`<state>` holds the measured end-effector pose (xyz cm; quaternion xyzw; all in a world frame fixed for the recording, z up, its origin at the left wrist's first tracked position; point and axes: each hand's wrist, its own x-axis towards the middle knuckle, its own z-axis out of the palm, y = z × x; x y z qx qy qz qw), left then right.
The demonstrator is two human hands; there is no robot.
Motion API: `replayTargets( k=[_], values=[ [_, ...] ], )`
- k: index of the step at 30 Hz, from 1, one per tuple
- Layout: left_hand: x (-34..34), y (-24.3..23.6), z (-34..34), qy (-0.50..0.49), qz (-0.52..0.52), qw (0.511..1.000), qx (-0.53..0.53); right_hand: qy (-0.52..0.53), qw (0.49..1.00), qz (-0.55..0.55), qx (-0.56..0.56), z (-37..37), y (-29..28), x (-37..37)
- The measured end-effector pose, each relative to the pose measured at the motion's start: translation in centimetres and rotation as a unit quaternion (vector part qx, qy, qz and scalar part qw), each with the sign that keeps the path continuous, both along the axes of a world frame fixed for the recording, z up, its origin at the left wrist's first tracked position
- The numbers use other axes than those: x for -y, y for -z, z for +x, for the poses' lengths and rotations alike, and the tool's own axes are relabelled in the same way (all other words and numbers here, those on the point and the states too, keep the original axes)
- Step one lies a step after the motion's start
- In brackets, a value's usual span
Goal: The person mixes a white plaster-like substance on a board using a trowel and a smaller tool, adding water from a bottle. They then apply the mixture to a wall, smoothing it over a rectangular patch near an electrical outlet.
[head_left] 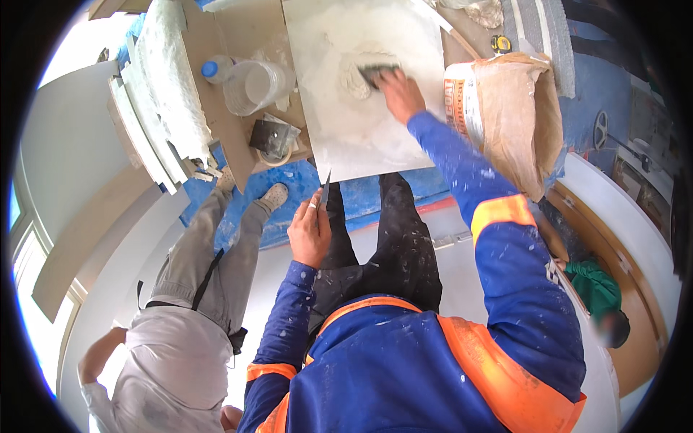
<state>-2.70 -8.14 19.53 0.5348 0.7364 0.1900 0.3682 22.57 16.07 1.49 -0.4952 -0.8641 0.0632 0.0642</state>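
Observation:
Out over a whitish board (368,148), my right hand (401,97) is closed on a dark putty knife (375,74). Its blade rests at a small mound of wet, cream-coloured paste (353,81) near the board's middle. A thin, powdery film covers much of the board around it. Close to the board's near edge, my left hand (309,231) grips a second thin, dark blade (326,189), seen edge-on with its tip pointing away from me. Its handle is mostly hidden by my fingers, so its exact kind is unclear.
Left of the board stand a clear plastic tub (254,86), a blue-capped bottle (210,70) and a dark square plate (269,137) on a round container. A large paper sack (516,115) and a yellow tape measure (500,44) are at right. Other people are at left and far right.

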Motion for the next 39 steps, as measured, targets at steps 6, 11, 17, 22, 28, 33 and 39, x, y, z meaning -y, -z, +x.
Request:
replayTargets(
  k=[6, 11, 17, 22, 28, 33, 39],
  values=[
    [0.0, 0.1, 0.2, -0.008, 0.001, 1.0, -0.005, -0.027, 0.992, -0.122, 0.01, 0.9, -4.4, -1.2],
    [-1.0, 0.4, 0.9, -0.007, 0.015, 1.0, 0.004, -0.006, 0.998, -0.059, 0.0, 0.1, -2.3, -4.3],
    [-0.7, -0.3, 1.7, -0.009, 0.004, 1.0, 0.015, -0.021, 0.99, -0.133, 0.036, 2.6, -2.2, 3.1],
    [-2.0, 0.1, 2.1, -0.005, 0.012, 1.0, 0.017, -0.003, 0.996, -0.087, 0.006, 0.4, -3.8, -5.1],
    [-2.9, 0.2, 2.7, -0.081, -0.048, 0.994, 0.056, -0.021, 0.997, -0.079, 0.015, 1.3, -1.0, 1.9],
    [-3.6, 4.2, 3.1, -0.175, -0.049, 0.974, 0.139, 0.05, 0.972, -0.227, 0.033, 3.9, -5.4, 5.0],
    [-8.5, 8.7, 5.0, -0.386, -0.224, 0.739, 0.504, 0.366, 0.789, -0.383, -0.31, 5.2, -8.9, 6.7]
  ],
)
